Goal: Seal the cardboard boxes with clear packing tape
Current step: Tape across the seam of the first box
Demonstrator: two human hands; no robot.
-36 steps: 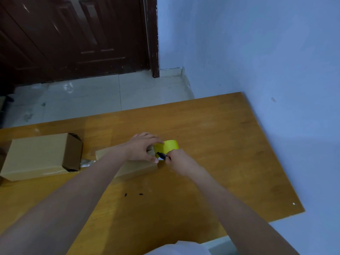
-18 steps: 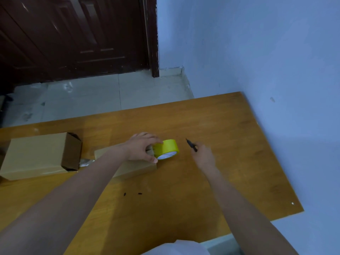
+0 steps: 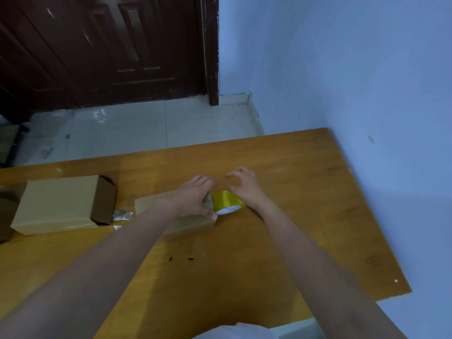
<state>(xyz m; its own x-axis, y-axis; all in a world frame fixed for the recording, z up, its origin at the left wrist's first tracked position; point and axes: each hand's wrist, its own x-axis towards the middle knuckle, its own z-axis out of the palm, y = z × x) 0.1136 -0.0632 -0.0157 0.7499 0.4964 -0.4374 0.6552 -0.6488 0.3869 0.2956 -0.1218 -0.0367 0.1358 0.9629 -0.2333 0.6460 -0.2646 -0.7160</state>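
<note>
The left hand (image 3: pixel 195 199) presses the small box (image 3: pixel 186 223) with fingers flat; the right hand (image 3: pixel 244 187) hovers loosely curled, empty, above the tape roll (image 3: pixel 226 204). Grip the roll firmly before pulling.

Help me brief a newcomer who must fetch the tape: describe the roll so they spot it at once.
Start at the wooden table by the blue wall. Near its middle, two hands meet at a small cardboard box. The tape roll sits against that box's right end, the only bright yellow thing there.
</note>
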